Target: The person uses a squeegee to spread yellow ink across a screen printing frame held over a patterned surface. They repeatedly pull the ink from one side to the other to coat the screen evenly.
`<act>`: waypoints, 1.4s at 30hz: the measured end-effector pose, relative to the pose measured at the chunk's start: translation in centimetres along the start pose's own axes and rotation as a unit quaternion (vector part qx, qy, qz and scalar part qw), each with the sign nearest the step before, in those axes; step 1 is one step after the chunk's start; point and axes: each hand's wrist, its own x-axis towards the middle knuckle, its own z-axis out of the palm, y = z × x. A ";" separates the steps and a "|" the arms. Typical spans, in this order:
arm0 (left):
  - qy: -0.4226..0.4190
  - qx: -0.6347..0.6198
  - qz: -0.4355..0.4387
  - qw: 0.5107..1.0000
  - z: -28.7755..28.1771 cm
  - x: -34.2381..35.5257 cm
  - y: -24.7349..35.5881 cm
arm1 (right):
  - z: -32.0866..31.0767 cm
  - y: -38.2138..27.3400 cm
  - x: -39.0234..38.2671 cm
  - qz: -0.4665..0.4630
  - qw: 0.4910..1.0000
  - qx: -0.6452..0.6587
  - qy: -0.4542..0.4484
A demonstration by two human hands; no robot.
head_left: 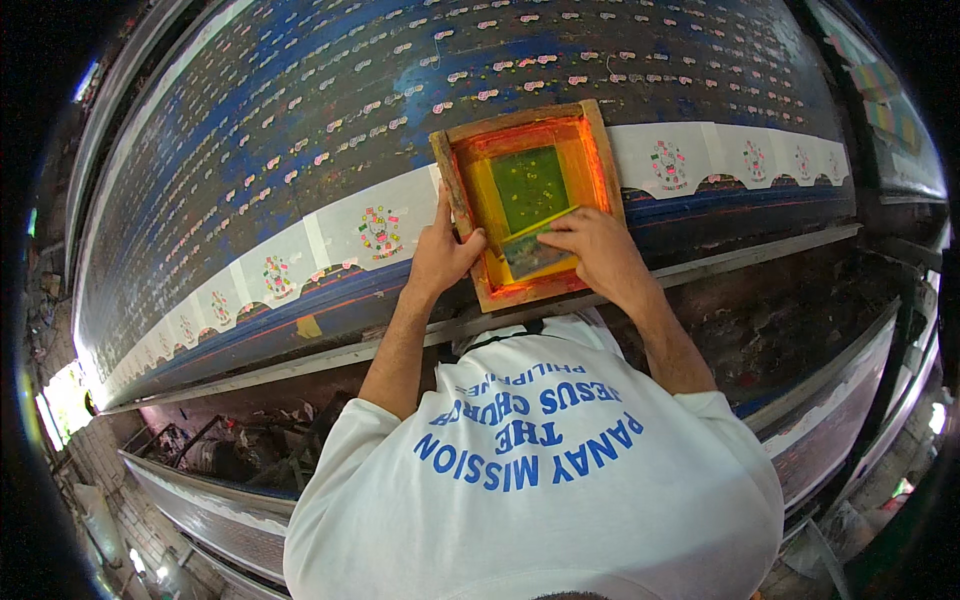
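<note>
A wooden-framed printing screen (pixel 513 122) rests tilted on the long table, its inner edges smeared with orange and yellow ink. My left hand (pixel 446 252) grips the frame's left side, the index finger stretched along the wood and the thumb over the inner edge. Inside the frame, my right hand (pixel 600 250) holds a squeegee (pixel 535 256) with a yellow upper edge, fingers bent over it. The squeegee lies across the near part of the mesh, below a dark green rectangle (pixel 530 188). Whatever lies beneath the screen is hidden.
White cut pieces (pixel 335 232) with colourful cartoon prints line the near side of the dark printing table (pixel 400 90) on both sides of the screen. Small pink marks repeat in rows beyond them. A rail (pixel 760 250) runs along the near edge, above a cluttered dark recess (pixel 240 445).
</note>
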 end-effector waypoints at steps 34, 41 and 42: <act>-0.010 0.045 -0.002 0.999 0.2 0.2 0.1 | 1.2 -1.2 -2.6 0.041 0.996 0.008 0.074; 0.038 0.003 0.067 0.997 2.4 0.4 3.0 | 0.2 2.7 -4.6 -0.013 0.994 -0.036 0.105; 0.035 0.001 0.067 0.997 3.5 0.8 3.8 | -0.5 3.6 -5.0 -0.016 0.993 -0.035 0.108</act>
